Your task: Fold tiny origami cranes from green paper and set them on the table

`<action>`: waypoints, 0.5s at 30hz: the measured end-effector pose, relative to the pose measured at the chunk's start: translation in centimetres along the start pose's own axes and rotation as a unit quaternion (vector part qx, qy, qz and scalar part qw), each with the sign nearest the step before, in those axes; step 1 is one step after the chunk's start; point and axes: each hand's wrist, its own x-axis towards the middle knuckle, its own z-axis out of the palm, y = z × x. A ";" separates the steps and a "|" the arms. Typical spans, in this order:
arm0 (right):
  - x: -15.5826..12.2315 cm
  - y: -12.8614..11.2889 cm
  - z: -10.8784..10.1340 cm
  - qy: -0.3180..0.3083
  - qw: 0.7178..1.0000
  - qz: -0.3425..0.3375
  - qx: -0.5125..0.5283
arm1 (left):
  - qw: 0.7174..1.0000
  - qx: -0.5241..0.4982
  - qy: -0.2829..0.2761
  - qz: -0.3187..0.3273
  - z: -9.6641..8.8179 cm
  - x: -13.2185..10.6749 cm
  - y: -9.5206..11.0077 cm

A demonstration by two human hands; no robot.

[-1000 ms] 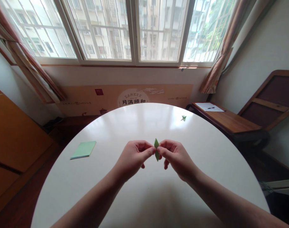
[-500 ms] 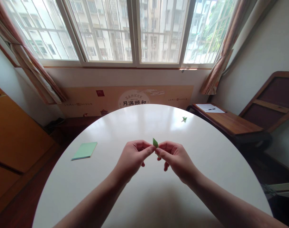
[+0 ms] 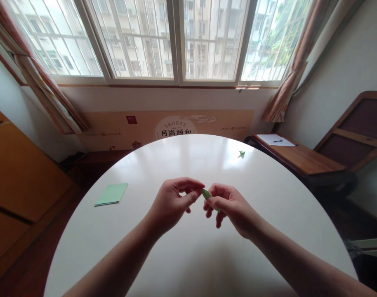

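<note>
The folded green paper (image 3: 206, 194) tips aslant from upright
Our right hand (image 3: 231, 204) pinches its body, our left hand (image 3: 173, 200) its tip, above the table (image 3: 163, 264), inside its far edge, likely easing work there

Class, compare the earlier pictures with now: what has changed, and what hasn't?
The folded green paper has gone from near upright to slanting, upper end leftward. The right hand pinches it; the left hand has shifted from its middle to its upper tip, grip unclear. The green paper stack and small folded piece lie unmoved on the table.
</note>
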 end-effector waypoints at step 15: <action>0.1 0.4 -0.4 0.060 0.992 -0.110 -0.029 | 0.994 0.084 0.045 0.055 0.0 0.0 -0.3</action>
